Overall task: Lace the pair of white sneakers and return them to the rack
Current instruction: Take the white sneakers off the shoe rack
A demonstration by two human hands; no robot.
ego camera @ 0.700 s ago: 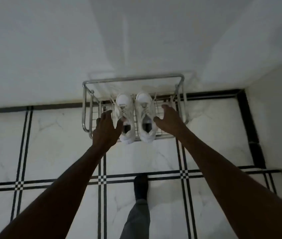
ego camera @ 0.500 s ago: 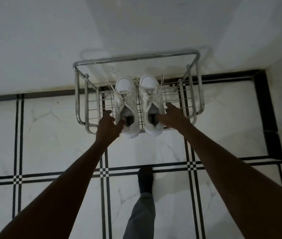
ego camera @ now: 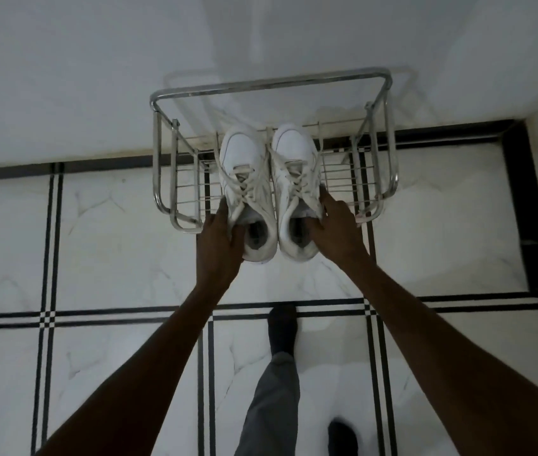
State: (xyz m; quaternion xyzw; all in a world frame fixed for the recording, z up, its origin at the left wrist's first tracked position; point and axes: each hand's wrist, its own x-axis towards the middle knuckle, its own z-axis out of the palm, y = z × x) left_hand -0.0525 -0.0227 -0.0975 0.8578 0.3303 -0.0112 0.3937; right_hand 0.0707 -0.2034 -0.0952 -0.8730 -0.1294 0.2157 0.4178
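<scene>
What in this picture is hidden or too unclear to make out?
Head view, the only one:
- Left sneaker collar: covered by the left hand.
- Right sneaker outer heel: behind the right hand.
- Lace ends: too dim to tell if tied.
- Rack lower shelf: screened by the sneakers.
- Second foot: cut off, blurred.

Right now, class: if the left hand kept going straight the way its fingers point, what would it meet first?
The left hand already touches the left sneaker. Straight on, it would probably slide along the shoe's side over the rack wires, toward the wall; depth is unclear.
</scene>
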